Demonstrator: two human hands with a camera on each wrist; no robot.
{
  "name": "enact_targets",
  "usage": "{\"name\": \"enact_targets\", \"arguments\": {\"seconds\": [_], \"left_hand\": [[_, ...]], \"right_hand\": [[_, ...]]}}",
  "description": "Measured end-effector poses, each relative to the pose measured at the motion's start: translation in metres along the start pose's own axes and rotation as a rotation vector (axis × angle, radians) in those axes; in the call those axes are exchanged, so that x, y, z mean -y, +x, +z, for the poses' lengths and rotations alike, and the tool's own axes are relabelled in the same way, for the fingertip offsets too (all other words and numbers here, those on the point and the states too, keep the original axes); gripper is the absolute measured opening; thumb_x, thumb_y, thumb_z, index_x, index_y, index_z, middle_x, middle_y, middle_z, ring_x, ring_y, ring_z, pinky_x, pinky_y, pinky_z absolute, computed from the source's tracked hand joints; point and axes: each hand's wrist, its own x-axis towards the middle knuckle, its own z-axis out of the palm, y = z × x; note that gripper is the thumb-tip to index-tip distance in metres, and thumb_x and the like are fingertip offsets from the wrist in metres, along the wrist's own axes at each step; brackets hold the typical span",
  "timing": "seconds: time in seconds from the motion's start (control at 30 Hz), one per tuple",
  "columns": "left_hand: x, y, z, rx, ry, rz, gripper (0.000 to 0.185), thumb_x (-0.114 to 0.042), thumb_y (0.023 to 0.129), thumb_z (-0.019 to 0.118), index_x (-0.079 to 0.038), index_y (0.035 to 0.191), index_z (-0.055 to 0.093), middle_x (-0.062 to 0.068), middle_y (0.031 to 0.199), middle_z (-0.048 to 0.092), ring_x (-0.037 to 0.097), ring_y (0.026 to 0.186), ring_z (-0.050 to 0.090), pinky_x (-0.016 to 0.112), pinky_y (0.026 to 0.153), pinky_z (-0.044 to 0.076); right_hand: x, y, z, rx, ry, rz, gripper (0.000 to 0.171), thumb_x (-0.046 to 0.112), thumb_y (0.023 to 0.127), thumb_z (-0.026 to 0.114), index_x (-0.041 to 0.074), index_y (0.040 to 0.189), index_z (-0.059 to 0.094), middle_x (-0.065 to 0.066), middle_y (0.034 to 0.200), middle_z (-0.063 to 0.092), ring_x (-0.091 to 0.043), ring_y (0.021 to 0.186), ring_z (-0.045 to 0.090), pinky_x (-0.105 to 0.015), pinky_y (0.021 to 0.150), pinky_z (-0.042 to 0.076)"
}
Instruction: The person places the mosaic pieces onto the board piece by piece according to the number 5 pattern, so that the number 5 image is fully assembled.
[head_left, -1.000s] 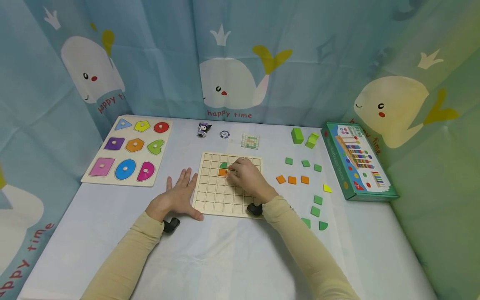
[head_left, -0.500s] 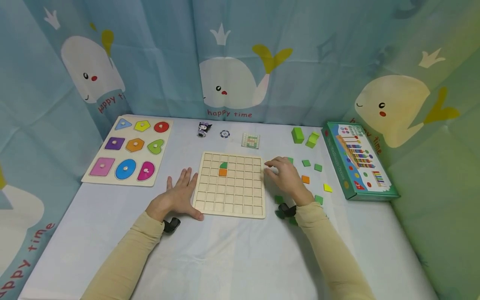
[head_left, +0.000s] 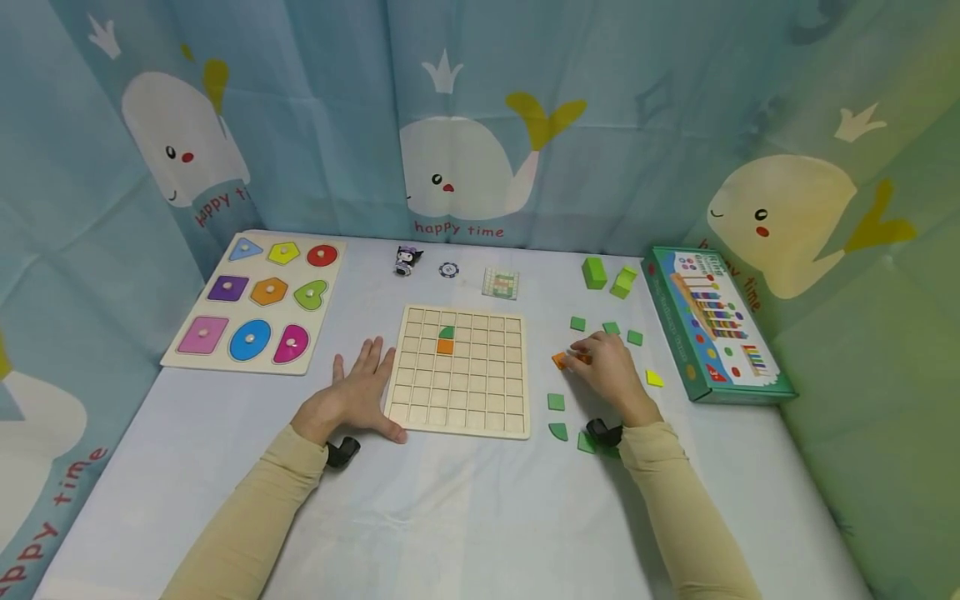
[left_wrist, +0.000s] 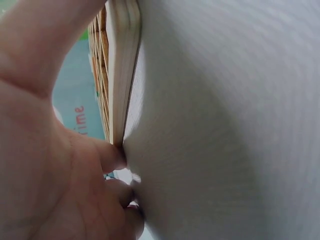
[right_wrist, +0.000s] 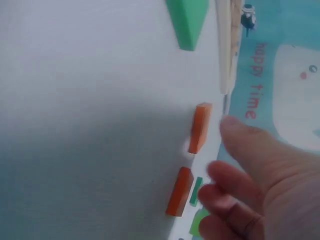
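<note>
My left hand lies with spread fingers against the left edge of a wooden grid board; in the left wrist view, its fingers touch the board's side. A green quarter-round tile and an orange square tile sit in neighbouring cells of the board. My right hand hovers over the orange tiles right of the board. In the right wrist view, two orange tiles stand just past its thumb and loosely bent fingers, and nothing shows between them. A third orange tile is hidden.
Green squares lie behind the right hand, with more green tiles nearer me and a yellow tile rightward. Along the back are a shape puzzle, figurine, chip, patterned card, green blocks and toy box.
My right hand has left the board and moved right to the orange tiles. The green and orange tiles on the board are uncovered. My left hand has stayed in place.
</note>
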Motion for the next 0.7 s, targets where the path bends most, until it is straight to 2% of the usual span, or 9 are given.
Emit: {"name": "enact_targets", "arguments": {"seconds": [0.3,0.53,0.7], "left_hand": [[-0.002,-0.002,0.0,-0.004,-0.006,0.001,0.146,-0.068,0.052,0.085,0.006,0.153,0.011,0.027,0.158,-0.004,0.04,0.145,-0.007,0.073,0.103,-0.004],[-0.002,-0.002,-0.002,-0.009,-0.01,0.002,0.145,-0.066,0.052,0.086,0.006,0.153,0.011,0.027,0.158,-0.003,0.04,0.145,-0.007,0.072,0.103,-0.004],[-0.002,-0.002,-0.001,-0.01,-0.008,0.001,0.144,-0.066,0.052,0.086,0.006,0.153,0.012,0.027,0.159,-0.002,0.04,0.145,-0.006,0.072,0.103,-0.004]], "right_hand": [[0.008,0.0,0.003,0.044,-0.061,0.057,0.036,0.032,0.079,0.083,-0.001,0.091,0.075,-0.015,0.093,0.061,-0.034,0.09,0.05,-0.051,0.074,0.038],[0.015,0.003,0.005,0.063,-0.107,0.118,0.032,0.028,0.079,0.083,-0.002,0.088,0.074,-0.015,0.092,0.06,-0.034,0.09,0.05,-0.052,0.076,0.038],[0.019,0.003,0.006,0.049,-0.123,0.112,0.029,0.025,0.079,0.081,-0.002,0.087,0.075,-0.014,0.09,0.062,-0.034,0.089,0.052,-0.053,0.077,0.04]]}}
